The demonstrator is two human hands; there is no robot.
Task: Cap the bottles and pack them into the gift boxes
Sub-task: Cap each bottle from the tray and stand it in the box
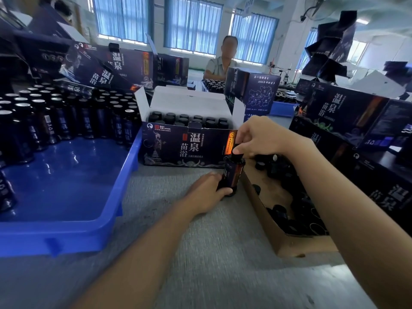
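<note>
My left hand [207, 190] grips the lower body of a dark bottle [231, 172] standing on the grey table [200, 253]. Its long axis is near upright, leaning slightly toward 1 o'clock. My right hand [260, 137], reaching in from 2 o'clock, pinches the black cap [238, 155] on its neck. The open gift box [178, 150] stands just beside the bottle at 11 o'clock, nearer my left hand. My right hand hides the cap's rim, so I cannot tell how far it is seated. The box's front wall hides its near row.

Glossy blue plastic tray [66, 197], brown cardboard carton [263, 210], printed paperboard gift box [185, 148].
</note>
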